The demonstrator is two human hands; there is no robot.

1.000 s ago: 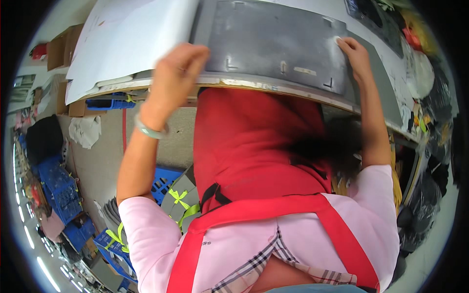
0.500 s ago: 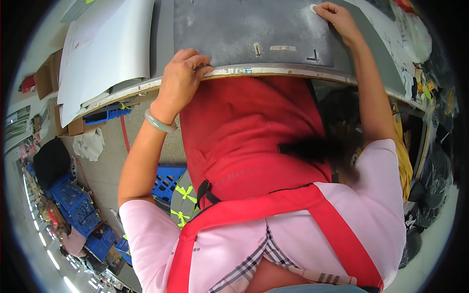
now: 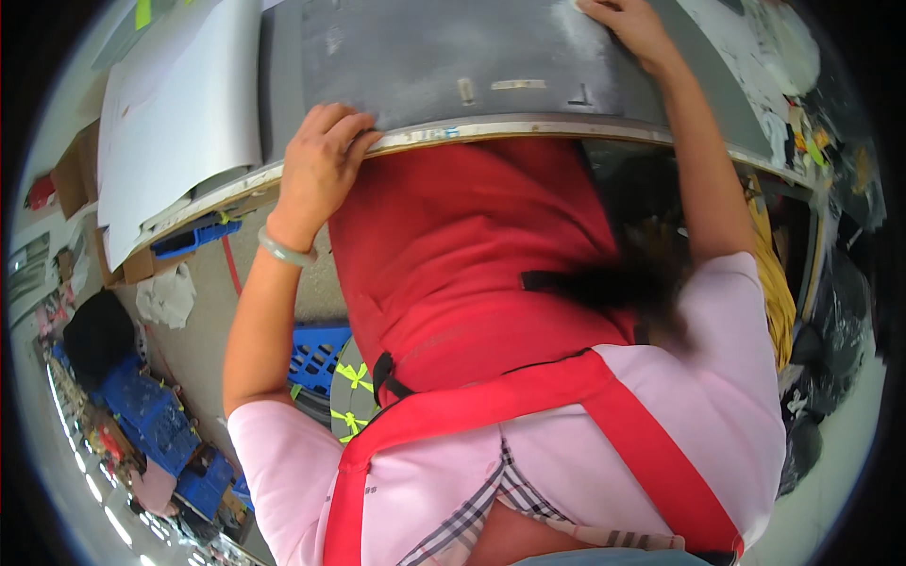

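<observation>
A dark grey board (image 3: 425, 66) with chalky white smears lies on the work table (image 3: 528, 125). Several small pale strips and a black L-shaped mark show near its front edge. My left hand (image 3: 321, 156), with a pale green bangle at the wrist, has thumb and fingers closed at the board's front left corner by the table rim. At the top edge of the view, my right hand (image 3: 634, 26) pinches a small white disc, like a piece of tailor's chalk, over the board's right side. Part of that hand and most of the disc are cut off.
Large white sheets (image 3: 179, 104) overhang the table at left. Blue crates (image 3: 156, 415) stand on the floor further left, near cardboard boxes (image 3: 80, 174). Yellow-green ties (image 3: 354, 375) mark a grey bundle beside my red apron (image 3: 472, 245). Dark plastic bags (image 3: 840, 321) fill the right.
The whole view has shifted, so the table and both hands sit further left. My right hand appears higher, and the white disc is now mostly out of view. Both hands keep their grip.
</observation>
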